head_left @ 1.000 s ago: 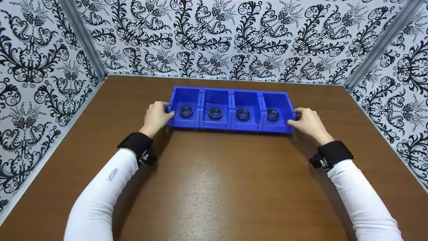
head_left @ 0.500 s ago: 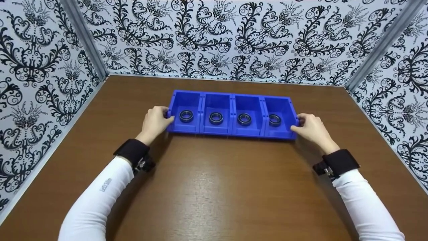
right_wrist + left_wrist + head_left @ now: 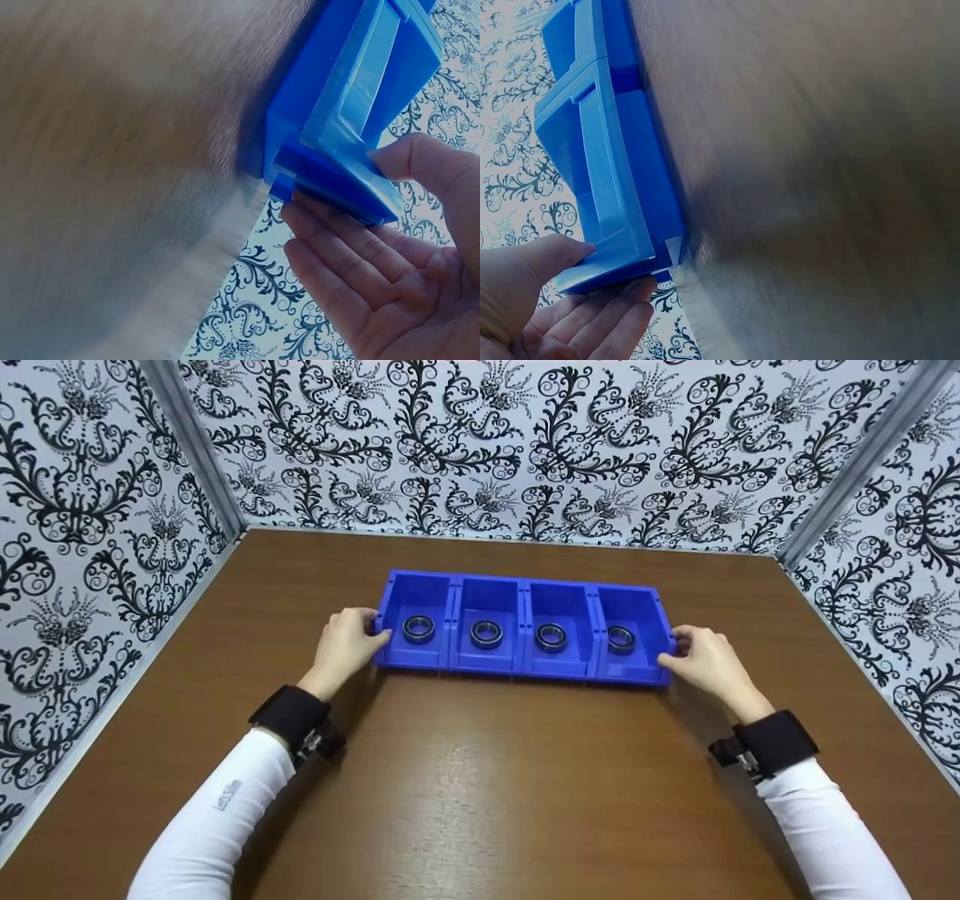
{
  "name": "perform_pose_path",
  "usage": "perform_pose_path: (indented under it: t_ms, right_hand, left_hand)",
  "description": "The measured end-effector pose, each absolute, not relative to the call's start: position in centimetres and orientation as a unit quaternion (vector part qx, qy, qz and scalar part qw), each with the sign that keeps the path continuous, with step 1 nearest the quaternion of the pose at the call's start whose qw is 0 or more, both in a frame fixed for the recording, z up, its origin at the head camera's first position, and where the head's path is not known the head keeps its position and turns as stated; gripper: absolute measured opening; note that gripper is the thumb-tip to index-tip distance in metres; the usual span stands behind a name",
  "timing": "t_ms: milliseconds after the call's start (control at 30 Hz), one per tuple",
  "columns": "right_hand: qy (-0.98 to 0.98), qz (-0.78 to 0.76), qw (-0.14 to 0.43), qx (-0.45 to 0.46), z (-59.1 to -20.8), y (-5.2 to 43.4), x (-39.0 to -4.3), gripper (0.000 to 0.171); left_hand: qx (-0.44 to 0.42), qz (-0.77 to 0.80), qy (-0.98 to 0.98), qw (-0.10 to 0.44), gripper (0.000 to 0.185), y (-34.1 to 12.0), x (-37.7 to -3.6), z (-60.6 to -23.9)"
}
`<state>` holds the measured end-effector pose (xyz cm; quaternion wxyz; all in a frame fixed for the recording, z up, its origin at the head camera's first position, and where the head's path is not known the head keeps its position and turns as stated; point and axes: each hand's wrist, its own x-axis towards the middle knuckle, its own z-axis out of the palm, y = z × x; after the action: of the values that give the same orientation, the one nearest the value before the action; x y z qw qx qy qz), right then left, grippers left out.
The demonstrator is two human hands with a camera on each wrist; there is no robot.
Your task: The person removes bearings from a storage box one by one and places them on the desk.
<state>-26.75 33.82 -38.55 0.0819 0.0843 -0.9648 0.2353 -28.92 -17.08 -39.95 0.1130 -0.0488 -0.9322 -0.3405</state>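
Black-and-white floral wallpaper (image 3: pixel 480 442) wraps three sides of the scene, and below it stretches a brown wood-grain bench (image 3: pixel 480 795). Sitting toward the far middle of that bench is a bright blue plastic four-compartment bin tray (image 3: pixel 450 585), its long side running left to right. Each compartment carries one dark metal bearing ring lying flat near the front: the first ring (image 3: pixel 418 628) at the left end, the second ring (image 3: pixel 487 634) next to it, the third ring (image 3: pixel 551 637) beyond that, and the fourth ring (image 3: pixel 621 640) at the right end.

Both hands are on the tray, one at each end. The left hand (image 3: pixel 346 641) holds the left end wall, thumb at the front corner and fingers round the outside; the left wrist view shows the thumb on the rim and the fingers (image 3: pixel 611 319) lying fairly straight under the tray's edge, so its grip is a light clasp on the tray. The right hand (image 3: pixel 705 660) mirrors it at the right end wall, thumb on top and fingers (image 3: pixel 337 255) stretched along the underside, the grip again closed on the tray. White sleeves cover both forearms, each with a black wrist strap (image 3: pixel 292 716). In both wrist views the bench surface is blurred.
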Motion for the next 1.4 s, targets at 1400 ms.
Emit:
perform_pose_path:
  t_ms: [1400]
  right_hand:
    - [-0.965, 0.238, 0.073, 0.083, -38.6, 34.0, -25.3, 0.044]
  left_hand:
    - [-0.049, -0.365, -0.924, 0.098, 0.040, -17.6, -26.8, -40.4]
